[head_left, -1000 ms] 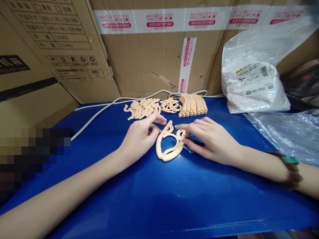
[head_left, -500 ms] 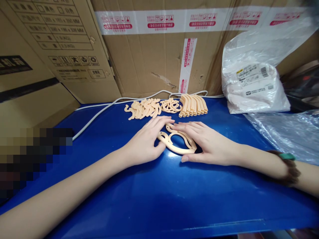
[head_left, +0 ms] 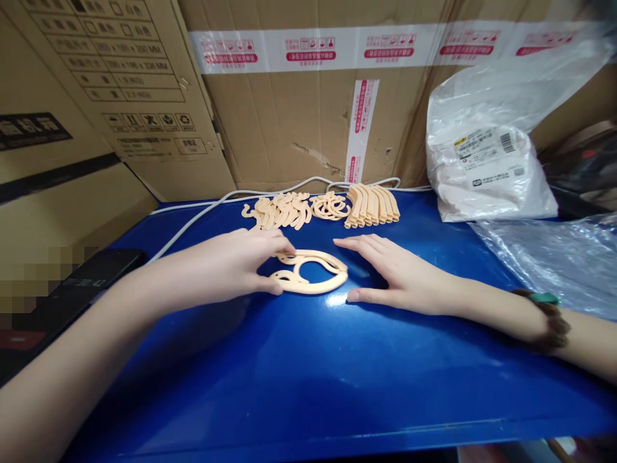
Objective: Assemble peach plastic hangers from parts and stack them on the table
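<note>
A cream plastic folding hanger, made of two curved arms around an open loop, lies on the blue table in the middle. My left hand grips its left end, thumb on the near arm and fingers on the far arm. Part of that end is hidden under the fingers. To the right of the hanger, my right hand is open, thumb and fingers apart, touching no part. Behind them sit a heap of cream hook pieces, a small pile of curved ring pieces and a row of curved hanger arms.
A white cable runs along the back of the blue table. Cardboard boxes wall in the back and left. At the right stand a white plastic bag and clear plastic film. A phone lies at the left.
The hanger has slid left, away from my right hand, with my left hand now around its left end. My right hand no longer touches it and stays nearly in place.
</note>
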`<control>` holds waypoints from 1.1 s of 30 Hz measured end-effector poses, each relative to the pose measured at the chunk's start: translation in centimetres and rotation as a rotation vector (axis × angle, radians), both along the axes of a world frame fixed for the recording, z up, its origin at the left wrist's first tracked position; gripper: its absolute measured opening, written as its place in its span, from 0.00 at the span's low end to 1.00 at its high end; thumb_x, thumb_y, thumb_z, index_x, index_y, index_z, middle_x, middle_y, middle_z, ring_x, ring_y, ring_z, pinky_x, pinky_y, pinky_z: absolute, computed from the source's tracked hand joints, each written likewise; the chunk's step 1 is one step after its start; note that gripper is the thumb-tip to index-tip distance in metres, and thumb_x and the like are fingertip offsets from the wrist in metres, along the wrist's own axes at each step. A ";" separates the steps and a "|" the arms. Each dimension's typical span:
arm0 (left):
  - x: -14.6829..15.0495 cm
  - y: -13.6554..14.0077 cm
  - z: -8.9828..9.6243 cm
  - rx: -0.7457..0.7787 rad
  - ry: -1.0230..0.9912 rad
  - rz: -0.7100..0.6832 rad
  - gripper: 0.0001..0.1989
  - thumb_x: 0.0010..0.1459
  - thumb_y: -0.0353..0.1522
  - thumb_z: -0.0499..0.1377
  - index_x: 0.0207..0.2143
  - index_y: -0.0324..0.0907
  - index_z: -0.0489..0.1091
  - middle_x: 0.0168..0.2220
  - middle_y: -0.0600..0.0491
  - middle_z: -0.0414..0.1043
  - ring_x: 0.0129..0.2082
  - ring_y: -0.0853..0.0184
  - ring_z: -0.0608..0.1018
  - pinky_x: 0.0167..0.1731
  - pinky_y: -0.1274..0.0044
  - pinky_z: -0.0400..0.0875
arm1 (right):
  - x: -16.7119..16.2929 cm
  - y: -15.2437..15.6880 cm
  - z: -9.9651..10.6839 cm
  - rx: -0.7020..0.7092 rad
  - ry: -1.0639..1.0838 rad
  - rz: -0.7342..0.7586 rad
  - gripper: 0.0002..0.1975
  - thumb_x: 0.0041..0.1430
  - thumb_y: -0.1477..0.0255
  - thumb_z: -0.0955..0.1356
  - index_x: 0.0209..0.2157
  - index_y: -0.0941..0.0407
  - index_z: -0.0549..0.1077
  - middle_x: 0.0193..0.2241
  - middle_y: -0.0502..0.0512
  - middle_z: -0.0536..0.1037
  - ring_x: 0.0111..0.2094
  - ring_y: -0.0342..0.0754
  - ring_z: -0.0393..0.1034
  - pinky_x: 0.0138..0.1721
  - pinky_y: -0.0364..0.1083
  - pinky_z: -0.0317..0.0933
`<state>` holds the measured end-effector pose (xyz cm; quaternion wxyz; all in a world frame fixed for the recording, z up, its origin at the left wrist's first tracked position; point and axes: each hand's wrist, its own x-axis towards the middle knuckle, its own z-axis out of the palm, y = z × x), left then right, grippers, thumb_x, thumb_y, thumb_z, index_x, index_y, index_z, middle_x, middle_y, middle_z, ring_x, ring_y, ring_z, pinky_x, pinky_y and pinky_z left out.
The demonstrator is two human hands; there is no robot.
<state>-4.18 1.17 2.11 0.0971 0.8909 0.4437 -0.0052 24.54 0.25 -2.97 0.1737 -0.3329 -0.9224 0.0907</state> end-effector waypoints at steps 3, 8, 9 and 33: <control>-2.0 1.2 0.0 0.017 0.063 0.102 0.22 0.54 0.44 0.59 0.51 0.52 0.70 0.52 0.52 0.73 0.50 0.54 0.75 0.46 0.68 0.70 | 0.0 0.0 0.0 0.004 -0.030 -0.005 0.39 0.59 0.49 0.65 0.63 0.59 0.58 0.60 0.65 0.65 0.60 0.59 0.60 0.58 0.60 0.57; -2.7 2.3 -0.1 0.036 0.074 0.110 0.23 0.53 0.41 0.56 0.51 0.49 0.72 0.56 0.49 0.71 0.56 0.51 0.71 0.51 0.64 0.69 | 0.0 0.0 0.1 0.017 -0.039 0.005 0.36 0.60 0.50 0.64 0.62 0.57 0.61 0.60 0.66 0.66 0.59 0.60 0.61 0.58 0.62 0.57; -2.6 2.3 -0.1 0.037 0.065 0.098 0.23 0.53 0.41 0.56 0.51 0.48 0.72 0.56 0.49 0.70 0.57 0.51 0.70 0.53 0.63 0.67 | 0.0 0.0 0.1 0.019 -0.039 0.005 0.36 0.60 0.50 0.65 0.62 0.57 0.61 0.60 0.66 0.66 0.59 0.60 0.61 0.58 0.62 0.57; -2.9 3.2 -1.8 0.133 0.004 0.090 0.22 0.57 0.41 0.54 0.53 0.45 0.70 0.56 0.47 0.69 0.58 0.52 0.69 0.56 0.64 0.65 | 0.0 0.0 0.1 0.021 -0.075 -0.007 0.36 0.61 0.49 0.63 0.61 0.59 0.62 0.61 0.67 0.65 0.60 0.60 0.60 0.59 0.61 0.56</control>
